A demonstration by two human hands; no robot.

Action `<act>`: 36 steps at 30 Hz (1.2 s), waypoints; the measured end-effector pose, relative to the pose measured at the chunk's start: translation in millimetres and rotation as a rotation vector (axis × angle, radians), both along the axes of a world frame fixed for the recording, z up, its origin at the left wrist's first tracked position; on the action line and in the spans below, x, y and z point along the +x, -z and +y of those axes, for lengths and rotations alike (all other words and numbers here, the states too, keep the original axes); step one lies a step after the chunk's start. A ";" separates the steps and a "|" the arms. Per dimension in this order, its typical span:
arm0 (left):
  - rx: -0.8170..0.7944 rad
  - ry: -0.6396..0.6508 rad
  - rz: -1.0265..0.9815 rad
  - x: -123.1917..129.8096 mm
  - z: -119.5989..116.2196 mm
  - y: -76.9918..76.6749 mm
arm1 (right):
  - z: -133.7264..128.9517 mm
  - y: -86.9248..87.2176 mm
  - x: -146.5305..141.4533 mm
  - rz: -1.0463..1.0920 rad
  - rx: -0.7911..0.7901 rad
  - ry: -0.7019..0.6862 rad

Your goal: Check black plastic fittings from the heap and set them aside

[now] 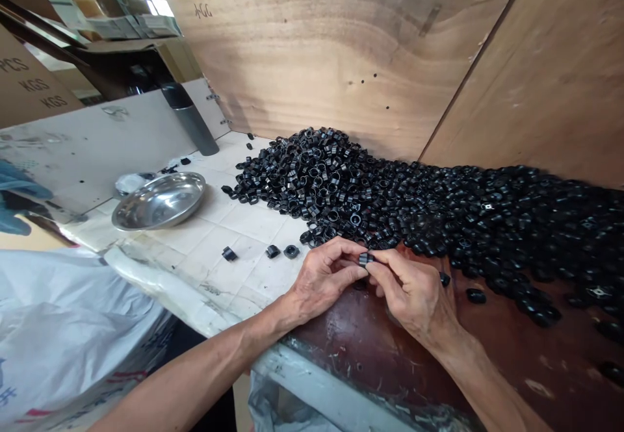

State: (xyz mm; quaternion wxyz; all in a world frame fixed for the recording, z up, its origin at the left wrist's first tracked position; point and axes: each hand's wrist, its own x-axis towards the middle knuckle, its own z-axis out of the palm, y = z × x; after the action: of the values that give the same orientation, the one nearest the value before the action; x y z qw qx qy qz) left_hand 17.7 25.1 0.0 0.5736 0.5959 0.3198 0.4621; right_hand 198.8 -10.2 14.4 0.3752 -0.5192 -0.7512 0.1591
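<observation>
Over desk point(351, 334), your left hand point(324, 273) and right hand point(416, 292) are pinching small black part point(365, 260), grips narrow; beyond, large heap of parts point(316, 175) is lying, done share unclear, much seemingly left.

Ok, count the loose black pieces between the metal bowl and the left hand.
3: the first piece nearest the bowl, the middle piece, and the third piece nearest the left hand. More may hide behind the hand.

Left hand point(322, 277), right hand point(418, 292) pinch black piece point(364, 260); black heap point(316, 172) beyond.
</observation>
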 end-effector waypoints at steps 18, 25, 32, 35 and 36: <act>-0.171 0.031 -0.169 -0.2 1.8 0.5 | 1.1 -1.8 -1.5 0.110 -0.066 -0.007; -0.016 -0.006 -0.026 -0.9 1.3 1.7 | -0.6 -2.8 -3.5 0.003 -0.101 0.075; -0.100 0.010 -0.047 -1.4 0.8 -1.5 | -0.9 -4.5 3.1 0.019 -0.095 0.095; -0.135 0.018 -0.084 -1.3 0.0 -3.2 | -0.1 -3.8 4.7 0.105 -0.094 0.046; -0.134 0.022 -0.079 -1.1 -0.3 -4.0 | 0.2 -4.0 4.7 0.110 -0.093 0.041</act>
State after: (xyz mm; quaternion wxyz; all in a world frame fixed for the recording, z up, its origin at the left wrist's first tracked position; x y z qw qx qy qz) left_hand 16.6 24.8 4.0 0.6295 0.5409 0.3207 0.4564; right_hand 203.5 -9.9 18.4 0.3946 -0.5419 -0.7104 0.2142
